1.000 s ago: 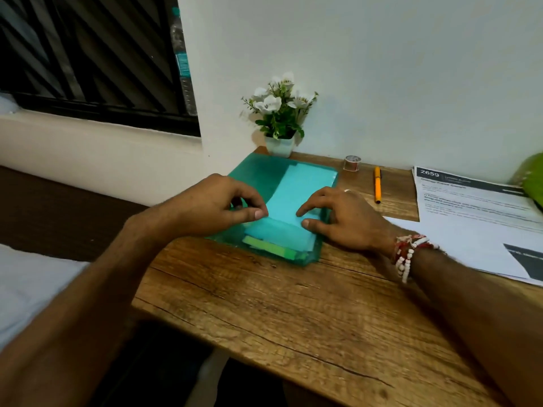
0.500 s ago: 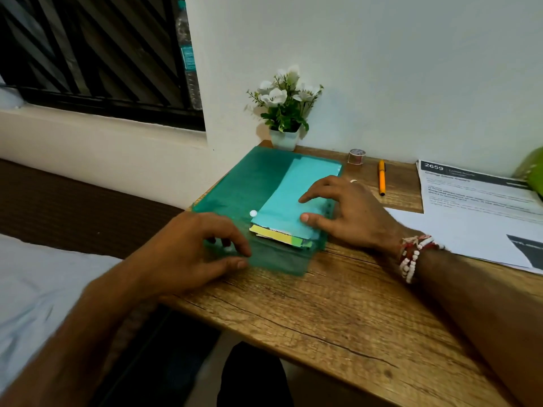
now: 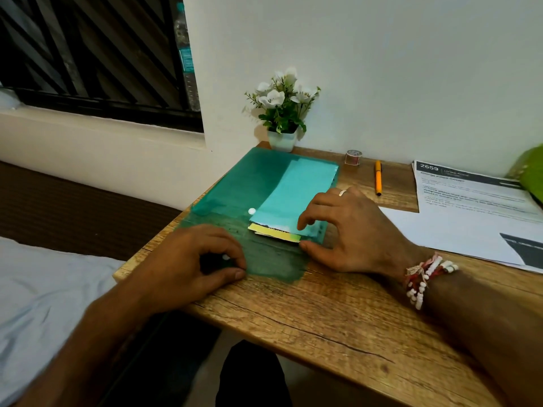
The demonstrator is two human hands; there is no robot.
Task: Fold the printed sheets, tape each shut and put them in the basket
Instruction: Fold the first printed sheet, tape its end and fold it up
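A green translucent folder (image 3: 235,186) lies at the desk's far left with its flap (image 3: 273,259) folded out toward me. My left hand (image 3: 188,262) pinches the flap's near edge between thumb and index finger, beside a white snap stud. Folded papers (image 3: 274,232), with a yellow-green one at the bottom, stick out of the folder's pocket. My right hand (image 3: 349,230) pinches their near right corner, index finger on top and thumb at the edge. Printed sheets (image 3: 470,207) lie flat on the right. A small tape roll (image 3: 353,157) stands by the wall.
An orange pen (image 3: 378,177) lies next to the tape roll. A white pot of white flowers (image 3: 282,113) stands in the back corner. A green object (image 3: 531,174) shows at the right edge. Bare wooden desk (image 3: 323,318) lies in front of me; a bed is to the left.
My left hand has pulled the folder's flap open toward me and the papers inside have come into view. My right hand's thumb has moved to the papers' near corner.
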